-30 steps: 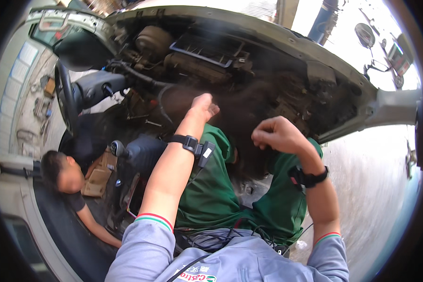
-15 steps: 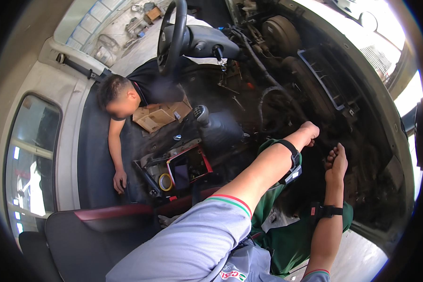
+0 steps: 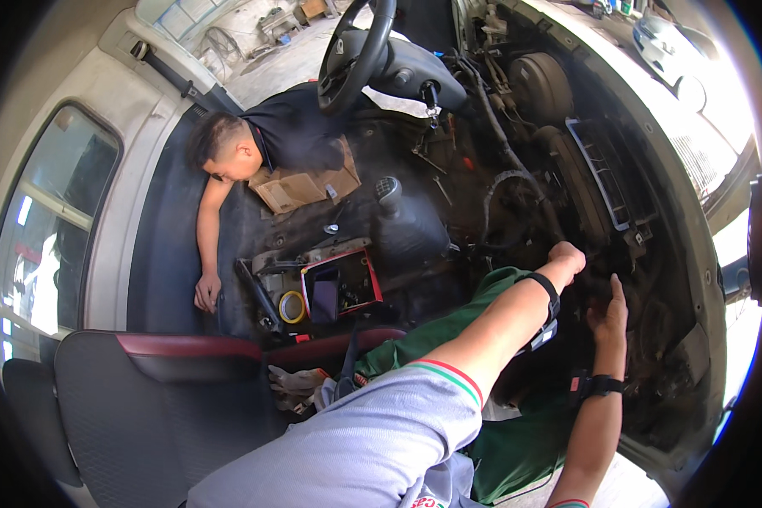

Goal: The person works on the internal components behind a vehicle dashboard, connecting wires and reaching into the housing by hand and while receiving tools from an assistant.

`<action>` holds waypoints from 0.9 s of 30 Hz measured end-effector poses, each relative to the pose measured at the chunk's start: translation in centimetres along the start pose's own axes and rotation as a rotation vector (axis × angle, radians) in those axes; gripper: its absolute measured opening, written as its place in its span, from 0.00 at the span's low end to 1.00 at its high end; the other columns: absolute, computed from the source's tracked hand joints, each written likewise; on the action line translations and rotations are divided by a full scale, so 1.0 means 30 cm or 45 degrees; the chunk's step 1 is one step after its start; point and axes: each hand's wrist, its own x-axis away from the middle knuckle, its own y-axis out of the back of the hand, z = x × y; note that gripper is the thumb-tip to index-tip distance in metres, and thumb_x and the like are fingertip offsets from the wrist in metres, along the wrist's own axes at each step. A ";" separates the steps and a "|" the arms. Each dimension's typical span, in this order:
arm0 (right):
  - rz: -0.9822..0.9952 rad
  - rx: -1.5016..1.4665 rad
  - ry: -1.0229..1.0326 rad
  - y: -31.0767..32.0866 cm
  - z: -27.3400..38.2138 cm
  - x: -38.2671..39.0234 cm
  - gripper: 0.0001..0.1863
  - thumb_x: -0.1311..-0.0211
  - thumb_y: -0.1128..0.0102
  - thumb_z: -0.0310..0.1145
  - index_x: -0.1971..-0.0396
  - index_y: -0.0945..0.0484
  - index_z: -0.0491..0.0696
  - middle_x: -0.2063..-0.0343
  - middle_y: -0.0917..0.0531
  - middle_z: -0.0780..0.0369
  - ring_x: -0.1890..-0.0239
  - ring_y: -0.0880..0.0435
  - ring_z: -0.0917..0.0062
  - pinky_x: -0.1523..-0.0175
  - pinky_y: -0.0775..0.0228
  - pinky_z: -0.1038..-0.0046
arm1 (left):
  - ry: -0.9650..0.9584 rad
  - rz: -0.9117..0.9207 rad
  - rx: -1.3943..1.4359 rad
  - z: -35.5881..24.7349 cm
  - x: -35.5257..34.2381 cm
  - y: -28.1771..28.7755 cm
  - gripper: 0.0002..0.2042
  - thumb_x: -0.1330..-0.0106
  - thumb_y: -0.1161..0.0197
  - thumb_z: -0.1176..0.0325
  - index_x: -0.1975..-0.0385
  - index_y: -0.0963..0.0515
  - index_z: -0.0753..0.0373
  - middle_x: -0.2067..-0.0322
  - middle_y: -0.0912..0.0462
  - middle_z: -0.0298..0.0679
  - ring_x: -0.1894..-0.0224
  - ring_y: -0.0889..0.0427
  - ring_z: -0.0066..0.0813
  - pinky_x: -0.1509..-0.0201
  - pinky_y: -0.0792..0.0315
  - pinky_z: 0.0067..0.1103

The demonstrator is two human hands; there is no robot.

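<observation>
My left hand (image 3: 567, 258) reaches into the dark, stripped dash area with its fingers curled; what they hold, if anything, is hidden. Just below and right of it, my right hand (image 3: 605, 311) has its fingers apart and partly bent, with nothing visible in it. Both are beside a dark cable harness (image 3: 508, 144) that runs down from the steering column, and near a blue-rimmed rectangular housing (image 3: 594, 169). I cannot tell whether either hand touches these parts.
A co-worker (image 3: 229, 157) leans over flattened cardboard (image 3: 292, 190). A steering wheel (image 3: 343, 63), gear lever (image 3: 389, 195), loose wrench (image 3: 440, 190), red-edged tray (image 3: 364, 284) with a phone (image 3: 324, 296), tape roll (image 3: 292, 306), seat (image 3: 152, 398) and gloves (image 3: 292, 385) surround me.
The view has swung left since a second ago, bringing in the seat and tray. My right hand's fingers have loosened slightly since the middle frame. The co-worker's head sits lower over the cardboard.
</observation>
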 end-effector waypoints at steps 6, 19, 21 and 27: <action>0.208 -0.073 -0.061 0.019 0.001 -0.013 0.15 0.43 0.32 0.49 0.64 0.19 0.55 0.68 0.18 0.68 0.64 0.23 0.77 0.60 0.31 0.71 | 0.080 -0.063 0.139 0.002 0.025 -0.027 0.11 0.37 0.42 0.74 0.59 0.18 0.70 0.57 0.16 0.52 0.62 0.13 0.45 0.68 0.17 0.36; 0.167 -0.071 0.041 -0.032 -0.028 -0.011 0.10 0.41 0.32 0.40 0.64 0.19 0.52 0.69 0.18 0.69 0.70 0.21 0.80 0.67 0.32 0.78 | 0.259 0.266 0.089 -0.040 0.007 0.034 0.14 0.38 0.43 0.70 0.86 0.35 0.54 0.88 0.41 0.27 0.90 0.47 0.16 0.87 0.54 0.14; 0.156 -0.064 0.067 -0.049 -0.017 0.010 0.11 0.41 0.32 0.41 0.65 0.20 0.52 0.70 0.18 0.69 0.70 0.21 0.80 0.69 0.32 0.77 | 0.242 0.258 0.067 -0.042 0.006 0.040 0.15 0.37 0.42 0.69 0.86 0.35 0.54 0.88 0.42 0.27 0.91 0.48 0.16 0.87 0.54 0.14; 0.102 0.278 0.118 0.013 0.030 0.094 0.15 0.38 0.37 0.46 0.66 0.20 0.49 0.71 0.15 0.64 0.72 0.17 0.78 0.72 0.31 0.74 | 0.263 0.338 0.048 -0.030 -0.012 -0.015 0.16 0.34 0.39 0.63 0.83 0.33 0.54 0.87 0.41 0.27 0.90 0.46 0.15 0.87 0.52 0.14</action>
